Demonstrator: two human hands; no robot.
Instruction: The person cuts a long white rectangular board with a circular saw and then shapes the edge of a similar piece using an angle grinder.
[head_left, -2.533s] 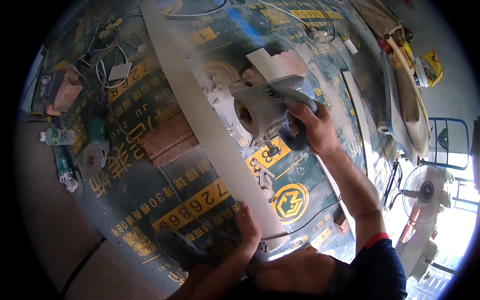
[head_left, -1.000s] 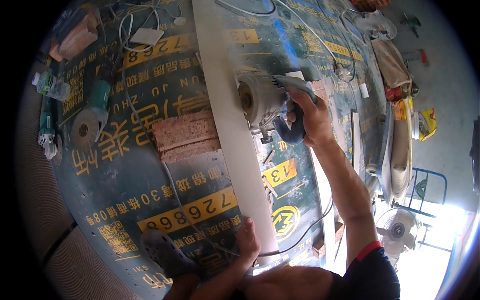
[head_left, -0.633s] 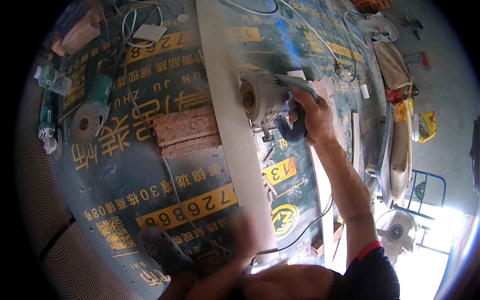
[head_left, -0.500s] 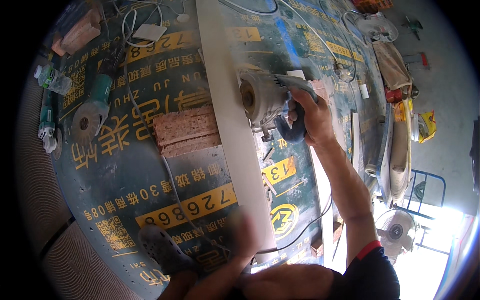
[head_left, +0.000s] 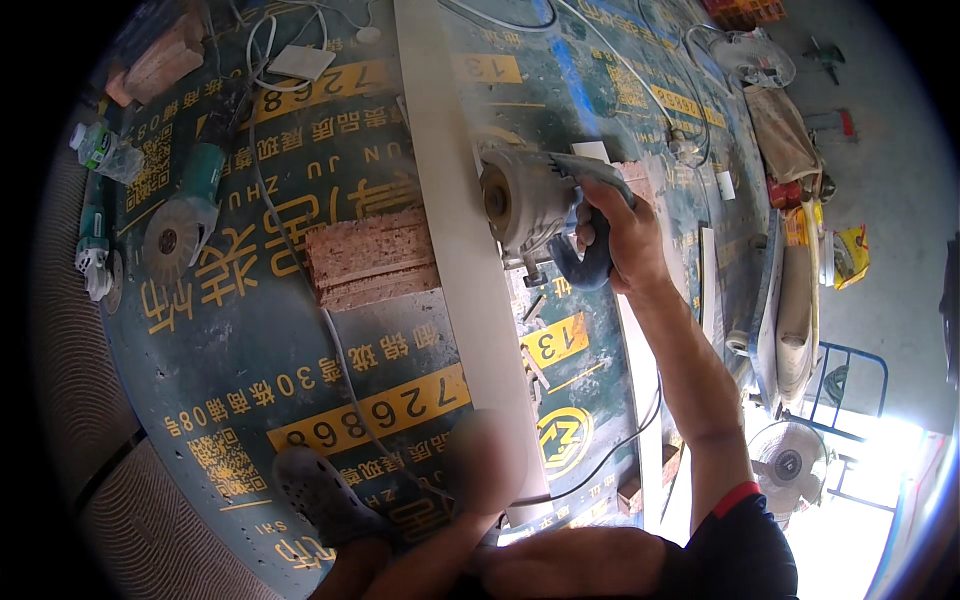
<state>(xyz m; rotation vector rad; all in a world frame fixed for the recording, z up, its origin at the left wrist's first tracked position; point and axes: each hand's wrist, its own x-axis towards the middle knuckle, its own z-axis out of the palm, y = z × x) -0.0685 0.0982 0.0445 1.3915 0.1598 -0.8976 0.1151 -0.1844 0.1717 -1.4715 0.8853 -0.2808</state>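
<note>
My right hand [head_left: 622, 240] is wrapped round the rear handle of a dusty handheld circular saw [head_left: 540, 195]. The saw sits on the right edge of a long pale strip [head_left: 462, 260] that runs from the far edge toward me. Its blade is hidden, and dust hazes the strip beside it. Near the strip's close end is my left hand [head_left: 488, 462], too blurred for its fingers to show. A reddish brick block [head_left: 370, 258] lies against the strip's left side, partly under it.
Green printed sheeting [head_left: 250, 345] covers the floor. Two angle grinders, one with a large disc [head_left: 180, 235], and a plastic bottle [head_left: 105, 155] lie left. Cables cross the sheeting; one cord [head_left: 345, 370] passes near my shoe [head_left: 325, 495]. A fan [head_left: 790, 460] stands at right.
Little differs. The saw and my right hand hold nearly the same place on the strip. My left hand's blurred outline has shifted slightly.
</note>
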